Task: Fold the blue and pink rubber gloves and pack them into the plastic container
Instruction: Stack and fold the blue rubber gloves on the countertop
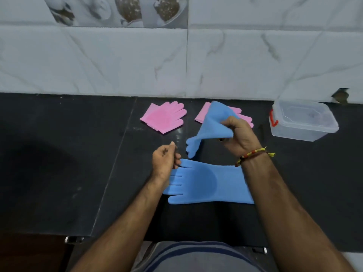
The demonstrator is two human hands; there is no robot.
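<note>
One blue glove (204,182) lies flat on the black counter (59,163) in front of me, fingers pointing left. My right hand (238,134) holds a second blue glove (213,122) by its cuff, lifted above the counter, its fingers hanging down to the left. My left hand (165,161) hovers over the flat glove's fingertips, fingers loosely curled and holding nothing. A folded pink glove (165,116) rests near the wall. Another pink glove (202,113) lies to its right, mostly hidden behind the raised blue one. The clear plastic container (303,119) stands at the far right.
A white marbled tile wall (176,61) rises behind the counter. The container has a red latch (273,119) on its left side and its lid appears to be on. The counter's front edge runs just before my torso.
</note>
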